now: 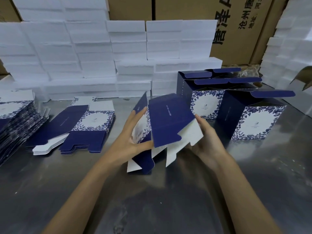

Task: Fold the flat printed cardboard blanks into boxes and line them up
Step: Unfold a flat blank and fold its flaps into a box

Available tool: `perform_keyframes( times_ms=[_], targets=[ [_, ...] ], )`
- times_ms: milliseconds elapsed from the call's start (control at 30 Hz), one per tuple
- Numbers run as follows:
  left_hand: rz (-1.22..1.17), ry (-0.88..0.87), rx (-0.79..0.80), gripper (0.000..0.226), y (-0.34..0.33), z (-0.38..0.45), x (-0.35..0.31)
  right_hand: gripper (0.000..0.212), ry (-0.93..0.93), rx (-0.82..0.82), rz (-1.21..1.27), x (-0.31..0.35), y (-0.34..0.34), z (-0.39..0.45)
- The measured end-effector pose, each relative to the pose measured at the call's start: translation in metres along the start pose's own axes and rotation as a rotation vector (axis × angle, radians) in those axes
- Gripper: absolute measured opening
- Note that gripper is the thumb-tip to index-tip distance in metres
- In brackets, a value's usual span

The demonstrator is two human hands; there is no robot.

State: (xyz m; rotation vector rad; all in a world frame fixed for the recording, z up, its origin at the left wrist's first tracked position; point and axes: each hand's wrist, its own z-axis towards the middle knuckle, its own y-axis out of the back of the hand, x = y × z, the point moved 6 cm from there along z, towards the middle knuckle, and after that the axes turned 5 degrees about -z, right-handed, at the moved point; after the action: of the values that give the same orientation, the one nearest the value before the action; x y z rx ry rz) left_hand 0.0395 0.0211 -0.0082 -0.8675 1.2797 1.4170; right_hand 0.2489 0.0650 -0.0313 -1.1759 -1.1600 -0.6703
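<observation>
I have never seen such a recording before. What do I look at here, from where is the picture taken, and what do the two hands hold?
There is no machine here. A person wears one camera on the head, so you look forward and down at their own arms. The left hand and the right hand together hold a half-opened cardboard blank, dark blue with white insides, above a metal table. On the left lie stacks of flat blanks. On the right stand folded boxes with blue flower print, their top flaps open. Behind are stacked white foam blocks and brown cartons.
</observation>
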Motion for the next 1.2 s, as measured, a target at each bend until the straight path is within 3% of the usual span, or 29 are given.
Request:
perform_keyframes(
  times_ms=[133,233,400,600,800,967,1200],
  targets=[
    [-0.042,-0.068,-0.056,0.072,0.001,-0.001,-0.010,0.036,0.077,0.177,-0.182,-0.005,-0.017,0.002],
    [-0.126,-0.126,-0.100,0.061,0.005,0.000,-0.015,0.051,0.125,0.239,-0.309,-0.007,-0.025,0.003],
    [-0.114,-0.132,-0.162,0.057,0.012,-0.002,-0.021,0.063,0.123,0.131,-0.486,-0.014,-0.024,0.004],
    [-0.126,-0.142,-0.139,0.053,0.011,0.000,-0.018,0.062,0.183,-0.066,-0.665,-0.015,-0.022,0.008],
    [-0.149,-0.162,-0.237,0.049,0.018,-0.001,-0.020,0.063,0.189,-0.082,-0.813,-0.015,-0.022,0.007],
    [-0.179,-0.142,-0.242,0.049,0.020,-0.001,-0.019,0.039,0.130,-0.127,-1.205,-0.013,-0.007,0.006],
    [-0.193,-0.128,-0.206,0.049,0.019,-0.002,-0.019,0.045,0.125,-0.057,-1.295,-0.021,-0.009,0.011]
  ],
)
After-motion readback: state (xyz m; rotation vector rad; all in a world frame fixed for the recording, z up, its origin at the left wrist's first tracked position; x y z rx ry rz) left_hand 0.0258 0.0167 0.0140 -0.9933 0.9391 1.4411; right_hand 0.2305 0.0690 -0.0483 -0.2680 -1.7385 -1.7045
